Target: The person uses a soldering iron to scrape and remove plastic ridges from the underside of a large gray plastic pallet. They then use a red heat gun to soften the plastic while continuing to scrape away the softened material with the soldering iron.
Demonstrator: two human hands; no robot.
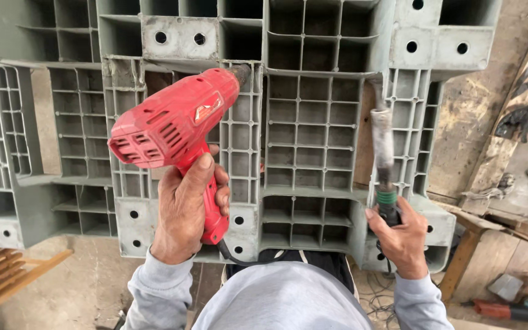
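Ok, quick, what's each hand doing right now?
Left hand: closed, holding the red electric drill.
Right hand: closed, holding a long rod-like tool.

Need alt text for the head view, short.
Seen from above, a person's left hand grips a red corded power drill and the right hand holds a rod-like tool, both raised against the ribbed underside of a grey plastic pallet. Wooden boards lie to the right.

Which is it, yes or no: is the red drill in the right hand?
No, the left hand grips the red drill against the grey plastic pallet, while the right hand holds a dark rod-like tool.
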